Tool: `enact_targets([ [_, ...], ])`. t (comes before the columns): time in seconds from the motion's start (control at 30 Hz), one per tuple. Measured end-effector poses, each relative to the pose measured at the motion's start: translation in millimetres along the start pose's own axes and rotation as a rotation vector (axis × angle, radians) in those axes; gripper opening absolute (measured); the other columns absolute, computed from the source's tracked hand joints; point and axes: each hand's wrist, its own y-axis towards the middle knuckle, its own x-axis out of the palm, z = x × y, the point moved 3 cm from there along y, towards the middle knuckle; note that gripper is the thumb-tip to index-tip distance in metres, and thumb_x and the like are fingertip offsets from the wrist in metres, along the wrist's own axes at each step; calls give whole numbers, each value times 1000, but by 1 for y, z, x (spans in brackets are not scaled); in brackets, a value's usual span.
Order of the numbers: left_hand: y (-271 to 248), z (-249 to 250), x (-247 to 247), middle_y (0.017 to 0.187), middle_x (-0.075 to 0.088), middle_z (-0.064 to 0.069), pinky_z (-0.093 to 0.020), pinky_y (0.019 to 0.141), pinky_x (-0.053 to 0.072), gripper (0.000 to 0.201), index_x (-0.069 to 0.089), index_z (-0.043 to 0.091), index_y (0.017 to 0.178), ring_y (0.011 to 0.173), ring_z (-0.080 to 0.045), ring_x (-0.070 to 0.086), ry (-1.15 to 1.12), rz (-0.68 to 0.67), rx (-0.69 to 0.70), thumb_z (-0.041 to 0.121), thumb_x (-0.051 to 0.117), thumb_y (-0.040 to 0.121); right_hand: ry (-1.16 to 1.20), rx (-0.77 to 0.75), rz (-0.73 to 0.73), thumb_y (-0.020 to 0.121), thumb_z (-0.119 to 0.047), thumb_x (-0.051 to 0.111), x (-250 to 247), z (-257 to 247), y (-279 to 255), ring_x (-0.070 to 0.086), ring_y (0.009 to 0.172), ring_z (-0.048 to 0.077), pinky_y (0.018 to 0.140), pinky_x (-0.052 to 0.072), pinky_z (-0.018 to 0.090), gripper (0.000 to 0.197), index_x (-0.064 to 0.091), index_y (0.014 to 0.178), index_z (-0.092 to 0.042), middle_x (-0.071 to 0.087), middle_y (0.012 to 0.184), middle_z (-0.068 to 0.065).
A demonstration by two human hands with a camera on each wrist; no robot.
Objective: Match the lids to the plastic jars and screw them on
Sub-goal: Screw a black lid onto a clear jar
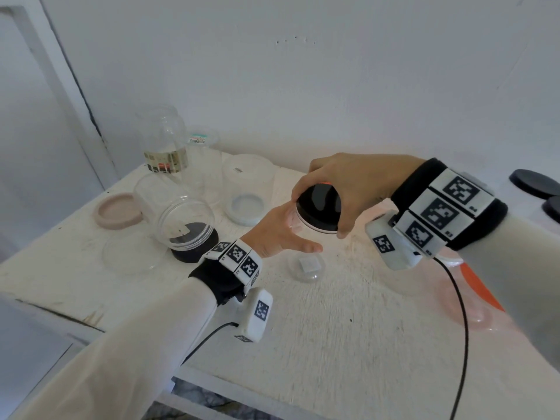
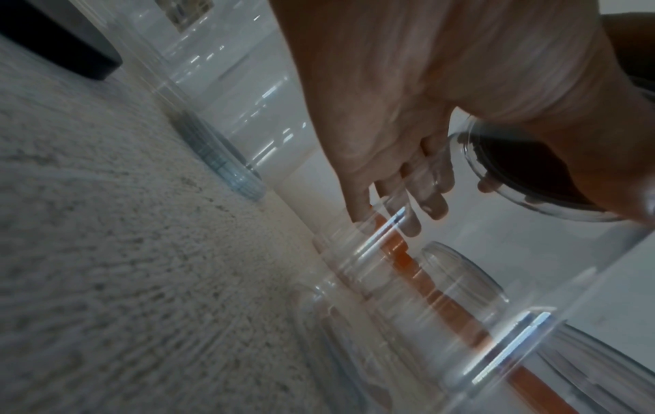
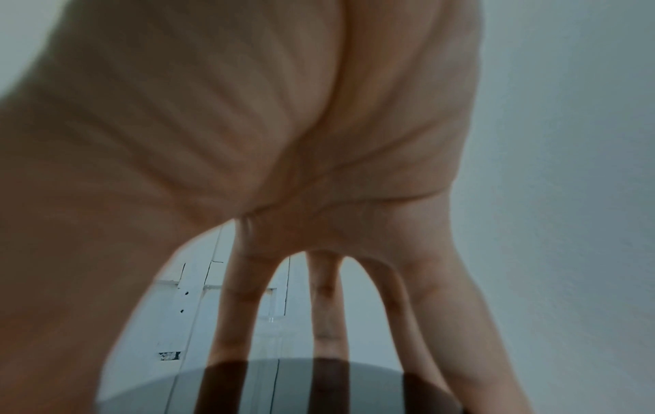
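Note:
My right hand (image 1: 325,212) grips a glossy black lid (image 1: 315,204) from above, fingers spread round its rim. The lid sits on the mouth of a clear plastic jar (image 1: 292,220), which my left hand (image 1: 292,234) holds from below and the side above the table. In the left wrist view my left fingers (image 2: 407,201) show through the jar's clear wall (image 2: 531,280), with the black lid (image 2: 531,173) beyond. In the right wrist view the right fingers (image 3: 326,322) reach down onto the black lid (image 3: 283,389). Whether the threads have caught is hidden.
At the left, a clear jar (image 1: 181,213) stands upside down on a black lid (image 1: 195,253), beside a pink lid (image 1: 118,210) and a flat clear lid (image 1: 133,254). Tall jars (image 1: 168,137) stand at the back; a white-lidded jar (image 1: 245,189) sits inverted. A pinkish jar (image 1: 466,295) lies right; black lids (image 1: 533,183) sit far right.

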Motion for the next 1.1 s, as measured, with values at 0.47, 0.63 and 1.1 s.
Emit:
enact_targets([
  [0.47,1,-7,1,114,61,14,-12,88,43,67,50,30,117,110,9,53,44,75,19,5,83,64,12,104,-47,67,-56,72,5,0,-2,45,110,19,88,48,38,69,37,127,-47,35,122,-8],
  [0.63,1,-11,4,124,60,7,-37,106,39,81,51,24,125,121,-7,51,50,108,18,32,87,52,-28,204,-32,67,-66,65,11,4,-2,48,110,25,88,48,42,82,28,136,-40,38,125,-1],
  [1.1,2,-7,-2,116,59,17,-19,95,40,79,45,41,116,114,1,51,187,126,15,23,88,51,10,69,13,72,-43,75,9,-4,-5,44,100,16,83,45,33,73,35,133,-37,40,114,-5],
])
